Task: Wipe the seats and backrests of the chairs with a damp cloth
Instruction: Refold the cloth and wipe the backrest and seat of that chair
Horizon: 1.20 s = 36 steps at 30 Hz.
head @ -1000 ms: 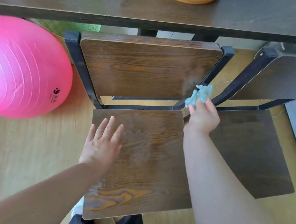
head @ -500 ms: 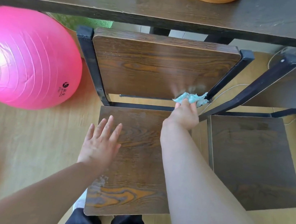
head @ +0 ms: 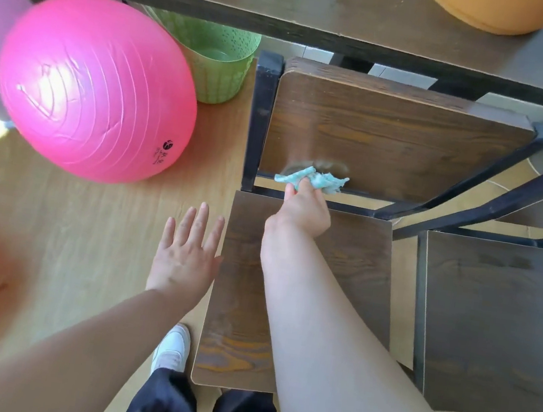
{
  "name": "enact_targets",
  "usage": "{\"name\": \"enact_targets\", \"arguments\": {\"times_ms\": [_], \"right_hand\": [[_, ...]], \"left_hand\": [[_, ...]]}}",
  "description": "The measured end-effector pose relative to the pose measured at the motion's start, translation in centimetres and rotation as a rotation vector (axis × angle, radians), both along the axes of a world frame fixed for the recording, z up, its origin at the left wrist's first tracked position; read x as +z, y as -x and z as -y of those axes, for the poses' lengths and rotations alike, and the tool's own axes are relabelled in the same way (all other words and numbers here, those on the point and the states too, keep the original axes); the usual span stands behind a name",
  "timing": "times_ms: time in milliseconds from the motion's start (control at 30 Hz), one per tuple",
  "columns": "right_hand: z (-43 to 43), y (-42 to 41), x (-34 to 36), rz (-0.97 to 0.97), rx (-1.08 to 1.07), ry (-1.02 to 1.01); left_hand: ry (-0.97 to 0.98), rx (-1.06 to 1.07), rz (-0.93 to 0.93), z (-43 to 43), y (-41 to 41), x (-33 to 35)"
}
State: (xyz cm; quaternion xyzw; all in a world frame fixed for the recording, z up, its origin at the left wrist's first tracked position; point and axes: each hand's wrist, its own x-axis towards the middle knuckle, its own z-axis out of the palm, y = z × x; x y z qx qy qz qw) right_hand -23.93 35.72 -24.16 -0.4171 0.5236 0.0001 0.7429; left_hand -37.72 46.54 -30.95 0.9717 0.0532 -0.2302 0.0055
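Facing the camera under a dark table (head: 289, 4): chair (head: 258, 117), dark-brown wood-grain backrest (head: 393, 135) in black metal frame, matching seat (head: 359, 262) below. Left hand (head: 185, 256) flat, fingers spread, at seat's left edge; contact unclear. Right hand (head: 304, 212) pinches cloth (head: 325, 181): small, teal, crumpled, pressed against backrest's lower edge, left of centre. Dull damp-looking smear (head: 320, 164) just above it.

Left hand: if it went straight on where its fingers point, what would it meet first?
Probably the green perforated plastic bin; only wooden floor shows between it and the left hand. Depth is unclear, so the chair's black metal post could come first.
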Motion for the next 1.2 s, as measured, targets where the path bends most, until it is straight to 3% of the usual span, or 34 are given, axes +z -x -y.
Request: {"name": "enact_targets", "arguments": {"times_ms": [333,600,800,967,1100,1200], "right_hand": [[-3.7,1.3,0.4,-0.072,0.169,-0.015],[3.4,2.8,3.2,0.176,0.115,0.119],[8.9,-0.5,9.7,0.486,0.094,0.591],[9.3,-3.4,10.5,0.642,0.295,1.147],[7.8,-3.8,9.0,0.827,0.431,1.286],[7.5,-3.9,8.5,0.859,0.466,1.367]], "left_hand": [[-0.018,0.046,-0.031,-4.0,2.8,0.0],[-0.037,0.005,0.016,-2.2,0.0,1.4],[0.001,-0.037,0.085,0.4,-2.4,2.2],[0.044,-0.019,0.162,1.2,-2.8,2.3],[0.039,0.021,0.184,1.7,-3.5,3.3],[0.05,0.07,0.341,1.9,-5.3,6.0]]}}
